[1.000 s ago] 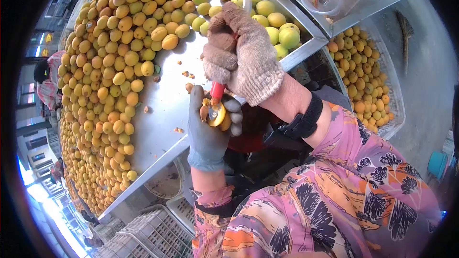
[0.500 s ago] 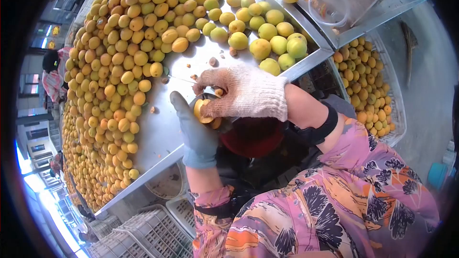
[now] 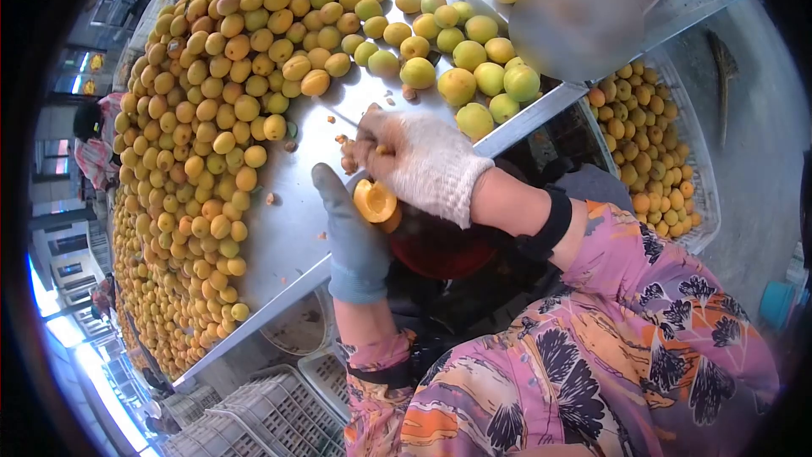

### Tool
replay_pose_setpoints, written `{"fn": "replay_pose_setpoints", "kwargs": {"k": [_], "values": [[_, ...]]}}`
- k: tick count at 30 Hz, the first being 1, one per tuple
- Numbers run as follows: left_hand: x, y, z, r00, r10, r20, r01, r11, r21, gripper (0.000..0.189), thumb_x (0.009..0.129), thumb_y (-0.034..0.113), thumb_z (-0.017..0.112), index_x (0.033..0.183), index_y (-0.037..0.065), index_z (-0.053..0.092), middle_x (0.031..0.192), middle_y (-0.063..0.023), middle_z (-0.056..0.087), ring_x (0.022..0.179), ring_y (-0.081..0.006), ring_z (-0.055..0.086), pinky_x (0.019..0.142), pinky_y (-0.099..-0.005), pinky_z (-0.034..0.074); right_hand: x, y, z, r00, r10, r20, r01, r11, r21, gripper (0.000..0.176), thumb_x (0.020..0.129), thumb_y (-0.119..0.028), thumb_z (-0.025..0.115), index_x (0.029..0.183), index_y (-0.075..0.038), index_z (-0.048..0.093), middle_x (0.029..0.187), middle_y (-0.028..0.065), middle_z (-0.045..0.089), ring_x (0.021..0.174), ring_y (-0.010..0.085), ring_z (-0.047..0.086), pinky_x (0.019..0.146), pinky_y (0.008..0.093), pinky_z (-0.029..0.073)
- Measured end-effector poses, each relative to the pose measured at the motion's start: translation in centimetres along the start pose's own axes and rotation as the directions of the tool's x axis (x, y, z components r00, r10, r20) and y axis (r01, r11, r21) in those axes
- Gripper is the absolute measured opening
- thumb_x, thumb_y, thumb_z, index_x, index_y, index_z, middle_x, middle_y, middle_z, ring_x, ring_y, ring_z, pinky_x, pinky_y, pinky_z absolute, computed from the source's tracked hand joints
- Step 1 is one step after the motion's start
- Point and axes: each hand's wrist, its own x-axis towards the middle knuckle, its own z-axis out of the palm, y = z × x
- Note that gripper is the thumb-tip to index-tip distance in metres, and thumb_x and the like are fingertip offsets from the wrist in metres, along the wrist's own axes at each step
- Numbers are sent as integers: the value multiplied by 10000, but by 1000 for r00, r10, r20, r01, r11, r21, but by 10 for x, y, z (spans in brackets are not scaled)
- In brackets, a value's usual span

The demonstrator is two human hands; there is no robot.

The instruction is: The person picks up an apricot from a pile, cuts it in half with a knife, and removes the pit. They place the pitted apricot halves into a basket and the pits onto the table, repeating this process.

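In a grey-blue glove, my left hand [image 3: 348, 241] holds an opened apricot half [image 3: 375, 200] at the table's front edge, its hollow facing up. My right hand [image 3: 414, 156], in a stained white knit glove, is closed just above and to the right of it, fingers curled over the metal. What it grips is too small and blurred to name. Small brown pits and scraps [image 3: 348, 165] lie by its fingertips. Below both hands is a dark red container [image 3: 444, 254]. Whole apricots [image 3: 211, 118] are heaped on the metal table [image 3: 292, 195].
Greener apricots [image 3: 489, 79] lie in the table's right corner. A crate of apricots [image 3: 647, 152] stands on the floor at right. White crates [image 3: 262, 415] are below the table. A person in pink [image 3: 97, 140] is at the far left.
My right hand has drawn back from the apricot, uncovering the hollow half in my left hand. A round blur now covers the clear cup's place at the upper right.
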Motion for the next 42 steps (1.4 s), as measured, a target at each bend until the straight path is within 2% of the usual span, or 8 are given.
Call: {"fn": "replay_pose_setpoints", "kwargs": {"k": [6,14,16,20,26,28,33,42], "values": [[-9,14,-13,1000,18,-15,-15,985,170,774,929,713,200,822,59,601,696,-89,620,543,-174,568,502,-250,452,5,8,-17,998,41,-50,-57,913,-403,327,833,-240,611,1091,-39,609,910,198,667,871,358,653,774,436,511],[-69,65,-69,826,430,-366,-157,797,583,438,993,422,443,797,51,571,688,-76,582,564,-155,544,519,-266,430,22,18,-36,944,52,-327,-26,996,84,365,889,-173,592,1226,-33,583,867,97,647,726,121,589,674,263,495],[-93,63,-184,874,486,-15,-40,102,994,447,961,400,492,753,24,615,676,-111,607,587,-183,577,551,-333,467,17,13,-48,939,60,-340,38,961,275,373,912,-222,610,1246,-59,575,883,97,653,714,127,586,675,268,497],[-180,37,-215,815,-152,-558,335,-663,670,441,883,461,547,924,46,689,927,-196,673,896,-383,639,778,-464,502,12,17,-55,939,2,-345,15,999,45,387,911,-245,614,1271,-112,564,881,105,669,723,149,617,674,293,509],[-158,76,-189,939,141,-315,343,-300,890,351,902,340,582,1009,22,687,957,-209,675,904,-377,635,823,-419,493,3,-3,-73,949,174,-263,-119,970,214,214,883,-200,554,1003,-26,589,898,196,660,895,354,648,777,422,517],[-111,92,-171,920,354,168,-60,-294,954,279,913,228,585,1077,16,662,963,-196,671,868,-375,635,815,-408,495,20,22,-59,898,38,-439,34,987,156,175,891,-149,581,994,-11,612,842,141,665,798,218,672,715,331,526],[23,114,-50,911,402,94,-142,92,986,365,896,248,605,1221,81,607,1184,-156,617,950,-315,645,838,-370,509,11,14,-67,921,180,-344,119,713,691,203,920,-118,609,1098,-26,643,838,0,613,751,51,531,679,206,465],[157,75,-15,849,456,268,158,-702,694,567,782,350,702,1305,206,538,1129,-124,561,942,-309,638,810,-431,516,15,16,-78,928,52,-368,196,772,605,299,930,-133,617,1201,-8,591,966,54,665,855,68,575,782,228,490]]}}
